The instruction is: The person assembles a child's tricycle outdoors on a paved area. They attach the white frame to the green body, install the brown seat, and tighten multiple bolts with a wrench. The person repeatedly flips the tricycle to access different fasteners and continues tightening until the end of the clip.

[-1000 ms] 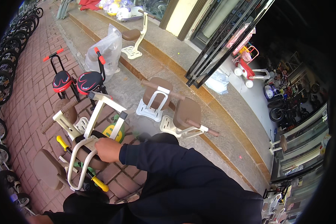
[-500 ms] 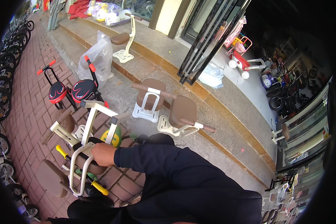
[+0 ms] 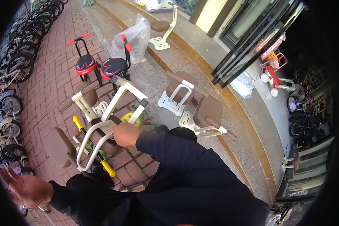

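Note:
My right hand [image 3: 126, 134] is closed on the middle of a cream metal child-seat frame [image 3: 116, 101], which stands tilted over the brick paving. Its fingertips are partly hidden. Brown padding lies under the frame, and a brown seat pad [image 3: 59, 145] is beside it. A yellow-handled tool [image 3: 78, 122] sticks out at the frame's left; another yellow handle [image 3: 108, 168] lies below its curved tube. Away to the lower left, my left hand [image 3: 28, 188] is raised with its fingers stretched out, holding nothing visible. A green and yellow thing [image 3: 133, 117] shows partly behind the frame.
Two black and red child seats [image 3: 85, 64] stand ahead beside a clear plastic bag [image 3: 133, 41]. Brown and cream seats [image 3: 209, 110] stand by the stone steps [image 3: 233, 124] at right. A row of bicycles [image 3: 20, 64] lines the left. A black folding gate [image 3: 258, 43] edges the doorway.
My left hand has come up into view at the lower left, with its fingers stretched out. My right hand stays on the frame. The whole view has shifted, moving the scene rightward and up.

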The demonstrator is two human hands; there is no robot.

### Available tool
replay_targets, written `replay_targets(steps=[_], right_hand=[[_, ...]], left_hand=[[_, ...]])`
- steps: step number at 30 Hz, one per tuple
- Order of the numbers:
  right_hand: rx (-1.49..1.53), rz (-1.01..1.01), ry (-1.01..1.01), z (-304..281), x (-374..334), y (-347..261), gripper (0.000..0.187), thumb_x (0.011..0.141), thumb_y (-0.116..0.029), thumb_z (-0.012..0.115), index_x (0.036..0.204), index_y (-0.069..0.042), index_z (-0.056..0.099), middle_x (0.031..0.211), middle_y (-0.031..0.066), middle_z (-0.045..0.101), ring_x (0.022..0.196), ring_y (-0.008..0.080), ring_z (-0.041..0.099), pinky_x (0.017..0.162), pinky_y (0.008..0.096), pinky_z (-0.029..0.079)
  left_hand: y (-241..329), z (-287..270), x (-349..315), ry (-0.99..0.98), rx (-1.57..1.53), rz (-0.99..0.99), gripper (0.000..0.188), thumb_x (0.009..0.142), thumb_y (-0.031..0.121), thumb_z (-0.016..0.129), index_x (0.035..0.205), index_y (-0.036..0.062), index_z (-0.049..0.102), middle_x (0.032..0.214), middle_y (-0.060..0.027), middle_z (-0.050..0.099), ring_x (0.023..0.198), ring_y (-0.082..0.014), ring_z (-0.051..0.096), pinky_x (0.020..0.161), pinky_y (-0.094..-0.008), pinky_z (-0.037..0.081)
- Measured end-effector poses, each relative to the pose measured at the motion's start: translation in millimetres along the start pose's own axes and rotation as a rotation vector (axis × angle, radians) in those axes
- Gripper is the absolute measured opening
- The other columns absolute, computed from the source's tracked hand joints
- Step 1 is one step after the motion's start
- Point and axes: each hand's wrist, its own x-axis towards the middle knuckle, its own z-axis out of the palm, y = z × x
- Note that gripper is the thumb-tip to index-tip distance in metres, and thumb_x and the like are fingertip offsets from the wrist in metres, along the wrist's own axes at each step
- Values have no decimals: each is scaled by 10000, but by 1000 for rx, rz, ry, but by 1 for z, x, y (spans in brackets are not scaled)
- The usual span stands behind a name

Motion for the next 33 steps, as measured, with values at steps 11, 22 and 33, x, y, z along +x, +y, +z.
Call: replay_targets(steps=[11, 22, 33], right_hand=[[166, -59, 172, -32, 20, -3, 241, 935, -196, 571, 922, 25, 667, 824, 265, 691, 796, 462, 676, 756, 537, 531], [211, -124, 220, -30, 27, -24, 216, 981, -195, 586, 1007, -16, 703, 798, 208, 701, 762, 398, 695, 696, 440, 536], [43, -357, 133, -21, 17, -23, 191, 953, -144, 626, 1085, -13, 584, 942, 231, 663, 885, 444, 647, 758, 519, 516]], left_hand=[[-35, 91, -128, -1573, 100, -868, 748, 868, 342, 782, 1435, -71, 524, 1343, -316, 623, 1271, -423, 600, 1040, -441, 495], [-14, 96, -162, -1634, 164, -501, 804, 848, 448, 801, 1441, -26, 535, 1467, -280, 524, 1374, -469, 473, 1151, -529, 372], [24, 103, -172, -1723, 79, -617, 1291, 603, 475, 962, 1567, -56, 286, 1634, -298, 269, 1526, -473, 259, 1216, -546, 305]])
